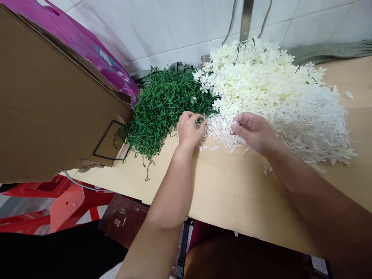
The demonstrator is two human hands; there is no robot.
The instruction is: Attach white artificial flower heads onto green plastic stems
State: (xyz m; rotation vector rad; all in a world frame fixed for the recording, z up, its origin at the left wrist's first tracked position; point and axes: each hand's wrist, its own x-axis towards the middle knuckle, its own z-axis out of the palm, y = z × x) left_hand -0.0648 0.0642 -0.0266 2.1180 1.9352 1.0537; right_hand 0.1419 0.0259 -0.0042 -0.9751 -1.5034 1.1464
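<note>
My left hand (190, 130) is at the right edge of a heap of green plastic stems (162, 104). Its fingers curl toward the thumb, and I cannot make out what sits between them. Just to its right lies a small spread of thin white stick-like pieces (222, 130), perhaps stamens. Above these pieces, my right hand (251, 130) pinches a small white flower piece (235, 124) between thumb and fingers. Behind and beside that hand rises a big pile of white artificial flowers (250, 85), whose right part is made of thin white pieces (314, 120).
A large cardboard box (52, 100) stands on the left, with a purple plastic bag (95, 50) behind it. A tiled wall (174, 23) borders the back of the wooden table (226, 186). Red plastic stools (66, 205) are below at left. A few loose white bits (265, 168) lie near the front.
</note>
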